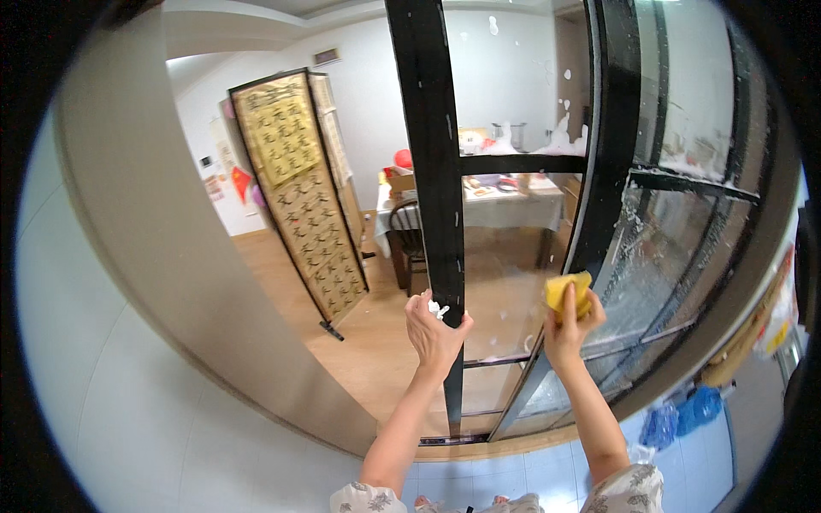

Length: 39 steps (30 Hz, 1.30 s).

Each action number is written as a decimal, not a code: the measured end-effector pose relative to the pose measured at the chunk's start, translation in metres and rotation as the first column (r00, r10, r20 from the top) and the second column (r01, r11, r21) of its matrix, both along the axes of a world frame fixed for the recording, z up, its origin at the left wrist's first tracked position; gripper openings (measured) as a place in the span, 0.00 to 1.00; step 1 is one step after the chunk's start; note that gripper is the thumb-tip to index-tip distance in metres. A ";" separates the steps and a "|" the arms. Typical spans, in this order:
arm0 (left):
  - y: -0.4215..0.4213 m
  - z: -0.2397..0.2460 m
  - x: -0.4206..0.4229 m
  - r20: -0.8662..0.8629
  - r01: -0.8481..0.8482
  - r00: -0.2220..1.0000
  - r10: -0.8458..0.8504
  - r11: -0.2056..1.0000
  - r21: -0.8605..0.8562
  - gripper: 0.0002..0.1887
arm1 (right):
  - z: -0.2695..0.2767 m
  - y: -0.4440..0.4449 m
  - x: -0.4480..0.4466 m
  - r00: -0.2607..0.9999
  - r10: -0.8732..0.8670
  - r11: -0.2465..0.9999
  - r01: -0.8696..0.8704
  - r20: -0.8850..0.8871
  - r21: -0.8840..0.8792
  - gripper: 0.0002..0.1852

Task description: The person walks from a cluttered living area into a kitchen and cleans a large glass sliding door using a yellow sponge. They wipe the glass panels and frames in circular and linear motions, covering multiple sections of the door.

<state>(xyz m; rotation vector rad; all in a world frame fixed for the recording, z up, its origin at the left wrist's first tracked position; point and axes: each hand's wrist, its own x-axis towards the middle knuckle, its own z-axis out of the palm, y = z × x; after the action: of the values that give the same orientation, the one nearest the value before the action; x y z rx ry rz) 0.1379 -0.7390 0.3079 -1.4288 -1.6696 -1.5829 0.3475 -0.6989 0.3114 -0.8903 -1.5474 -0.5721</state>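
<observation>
My left hand grips the black upright stile of a sliding glass door, fingers on one side and thumb on the other. A small white crumpled thing, perhaps tissue or foam, shows at those fingers. In my right hand is a yellow sponge or folded cloth, held against or close to the door's right edge. White suds cling to the upper glass pane above the black crossbar. The neighbouring glass panel on the right is streaked with white foam.
Through the opening stands a folding screen covered in brush characters. A cloth-covered table with things on it and a dark wooden chair are beyond the door. Blue plastic bags or bottles lie on the tiled floor at right.
</observation>
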 end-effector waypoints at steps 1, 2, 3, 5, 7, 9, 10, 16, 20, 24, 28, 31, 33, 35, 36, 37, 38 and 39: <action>0.001 -0.001 -0.001 -0.013 0.016 1.000 -0.015 1.000 0.010 0.41 | 0.002 0.006 -0.007 0.993 -0.113 0.992 0.111 0.028 0.066 0.31; 0.002 -0.001 -0.001 -0.017 0.033 0.999 -0.033 0.999 0.012 0.40 | 0.003 0.010 -0.006 0.985 -0.165 0.984 0.160 0.058 0.081 0.31; 0.003 -0.002 -0.004 -0.027 0.056 0.998 -0.056 0.998 0.020 0.39 | 0.001 0.011 -0.006 0.975 -0.207 0.976 0.200 0.081 0.091 0.31; 0.004 -0.004 -0.012 -0.048 0.097 0.994 -0.095 0.995 0.036 0.39 | 0.003 0.010 -0.009 0.959 -0.268 0.963 0.265 0.090 0.049 0.32; 0.005 -0.006 -0.019 -0.058 0.124 0.991 -0.122 0.992 0.028 0.40 | 0.002 0.012 -0.005 0.944 -0.310 0.951 0.307 0.110 0.042 0.34; 0.002 -0.006 -0.028 -0.060 0.146 0.988 -0.143 0.988 0.047 0.41 | 0.003 0.009 -0.006 0.940 -0.322 0.946 0.323 0.115 0.014 0.36; -0.001 -0.006 -0.034 -0.052 0.148 0.988 -0.146 0.989 0.032 0.42 | 0.005 0.007 -0.006 0.938 -0.325 0.945 0.326 0.121 0.009 0.36; -0.019 -0.020 -0.079 -0.028 0.073 0.997 -0.070 0.992 0.107 0.39 | 0.007 -0.001 -0.010 0.934 -0.327 0.944 0.331 0.141 -0.006 0.36; -0.035 -0.017 -0.102 -0.037 -0.022 0.999 0.027 0.992 0.123 0.36 | 0.007 -0.001 -0.008 0.938 -0.309 0.950 0.313 0.154 -0.001 0.35; -0.043 -0.028 -0.128 0.005 -0.076 0.997 0.076 0.993 0.090 0.34 | 0.008 -0.010 -0.011 0.950 -0.281 0.957 0.288 0.136 -0.039 0.33; -0.058 -0.025 -0.153 -0.080 -0.204 0.975 0.210 0.976 0.076 0.32 | 0.004 -0.022 -0.011 0.961 -0.239 0.963 0.252 0.136 -0.093 0.31; -0.062 -0.024 -0.168 -0.148 -0.246 0.953 0.264 0.960 0.131 0.29 | -0.008 -0.023 -0.004 0.960 -0.230 0.965 0.246 0.158 -0.090 0.32; -0.063 -0.028 -0.182 -0.179 -0.245 0.945 0.272 0.956 0.163 0.26 | -0.014 -0.022 0.000 0.964 -0.220 0.965 0.237 0.153 -0.108 0.34; -0.069 -0.027 -0.193 -0.234 -0.286 0.920 0.314 0.947 0.148 0.23 | -0.014 -0.022 0.000 0.954 -0.248 0.960 0.266 0.165 -0.093 0.33; -0.072 -0.028 -0.199 -0.219 -0.289 0.926 0.306 0.951 0.107 0.20 | -0.014 -0.023 -0.001 0.955 -0.247 0.959 0.265 0.166 -0.097 0.33; -0.073 -0.030 -0.207 -0.200 -0.293 0.930 0.308 0.951 0.100 0.19 | -0.014 -0.023 -0.001 0.955 -0.246 0.959 0.265 0.167 -0.101 0.33; -0.075 -0.030 -0.212 -0.224 -0.320 0.916 0.331 0.943 0.088 0.19 | -0.013 -0.024 -0.001 0.955 -0.243 0.960 0.262 0.170 -0.102 0.33; -0.078 -0.029 -0.216 -0.247 -0.345 0.902 0.354 0.935 0.078 0.18 | -0.013 -0.023 0.001 0.956 -0.237 0.960 0.258 0.174 -0.110 0.33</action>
<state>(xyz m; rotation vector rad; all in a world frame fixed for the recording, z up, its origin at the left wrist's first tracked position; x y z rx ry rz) -0.0781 -0.8168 0.2784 -1.1778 -1.6263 -1.1666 0.3482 -0.7220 0.2982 -1.1753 -1.6427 -0.7422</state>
